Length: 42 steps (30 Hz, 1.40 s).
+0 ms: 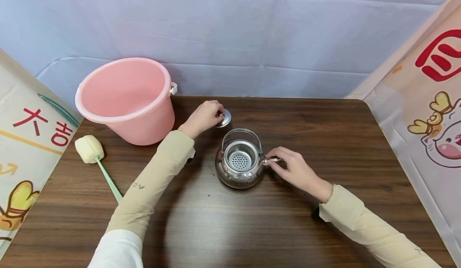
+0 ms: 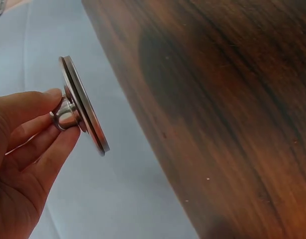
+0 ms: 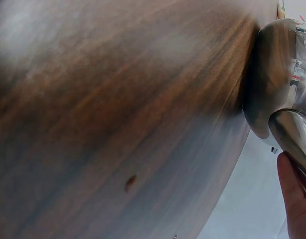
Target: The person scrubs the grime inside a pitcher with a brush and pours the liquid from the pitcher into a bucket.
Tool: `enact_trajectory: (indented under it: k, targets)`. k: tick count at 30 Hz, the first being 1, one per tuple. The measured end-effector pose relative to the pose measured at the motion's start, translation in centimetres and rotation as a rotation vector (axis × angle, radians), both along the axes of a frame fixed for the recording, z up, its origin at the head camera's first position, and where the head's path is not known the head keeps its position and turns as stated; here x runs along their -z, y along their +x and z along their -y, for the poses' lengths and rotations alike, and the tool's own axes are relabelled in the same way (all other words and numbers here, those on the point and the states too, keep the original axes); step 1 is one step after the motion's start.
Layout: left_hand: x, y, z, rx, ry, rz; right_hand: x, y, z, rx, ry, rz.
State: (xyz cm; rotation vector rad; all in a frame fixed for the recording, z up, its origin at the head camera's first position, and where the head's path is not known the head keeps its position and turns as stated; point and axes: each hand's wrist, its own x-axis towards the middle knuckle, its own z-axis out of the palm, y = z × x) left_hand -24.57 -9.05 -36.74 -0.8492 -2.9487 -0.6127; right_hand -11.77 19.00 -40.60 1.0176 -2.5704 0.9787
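My left hand (image 1: pixel 202 118) pinches a round metal lid (image 1: pixel 226 118) by its knob, behind and left of the kettle. In the left wrist view the lid (image 2: pixel 85 107) is tipped on edge, with thumb and fingers around the knob (image 2: pixel 66 114). A shiny steel kettle (image 1: pixel 235 180) stands uncovered on the table, its hoop handle (image 1: pixel 242 130) upright. Inside its mouth sits a perforated strainer (image 1: pixel 240 161). With thumb and fingers, my right hand (image 1: pixel 297 171) grips the kettle's spout (image 1: pixel 271 160) on the right side; the right wrist view shows the spout (image 3: pixel 293 134) and only part of the hand.
At the back left stands a pink bucket (image 1: pixel 151 124). A sponge brush (image 1: pixel 89 149) with a green handle lies in front of it, partly behind my left sleeve. A few water drops dot the wooden table (image 1: pixel 324 128), and a pale cloth (image 1: pixel 230 32) hangs behind.
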Motion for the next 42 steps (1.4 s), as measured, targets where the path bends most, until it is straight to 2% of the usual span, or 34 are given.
enact_trajectory:
  k: [11, 19, 37, 42]
  targets:
    - [1.5, -0.7, 0.2, -0.041, -0.033, 0.078, 0.1, 0.1, 0.1, 0.008, -0.02, -0.012]
    - [2.2, -1.1, 0.3, -0.071, -0.06, 0.128, 0.0, 0.1, 0.1, 0.008, -0.018, -0.017]
    - [3.4, -1.5, 0.5, -0.065, -0.087, 0.153, -0.1, 0.2, 0.2, 0.01, -0.012, 0.014]
    - [3.3, -1.5, 0.5, -0.06, -0.074, 0.156, 0.0, 0.2, 0.1, 0.01, -0.011, 0.007]
